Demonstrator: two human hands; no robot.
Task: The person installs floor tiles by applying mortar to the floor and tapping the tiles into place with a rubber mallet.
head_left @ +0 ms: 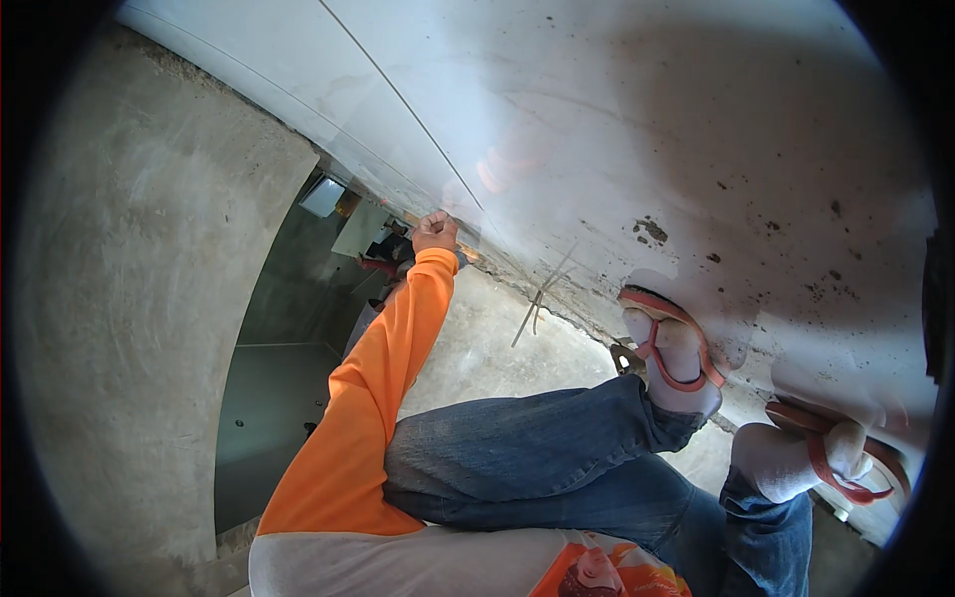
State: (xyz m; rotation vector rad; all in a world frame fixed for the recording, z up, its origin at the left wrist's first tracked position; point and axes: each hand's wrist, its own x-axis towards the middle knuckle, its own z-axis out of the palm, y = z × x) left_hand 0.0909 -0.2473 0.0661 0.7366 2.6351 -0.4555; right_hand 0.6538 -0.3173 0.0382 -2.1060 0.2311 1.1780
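From the lower left my left arm reaches out in an orange sleeve (398,343). My left hand (435,232) is at the lower edge of a large pale glossy tile surface (557,119). Its fingers are curled and pressed together against the seam; whatever they may hold is too small or hidden to make out. A dark band (462,259) shows at the wrist. Close by along the edge, thin crossed rods or wires (538,298) lean over the grey concrete (477,333). My right hand is out of the picture.
My legs in blue jeans (527,438) stretch right, with reddish-strapped sandals (686,338) on the tile. Dirt crumbs (652,230) are scattered there. Left of my arm lies a dark greenish opening (288,298) with a white box-like thing (322,197), beside a concrete surface (139,298).
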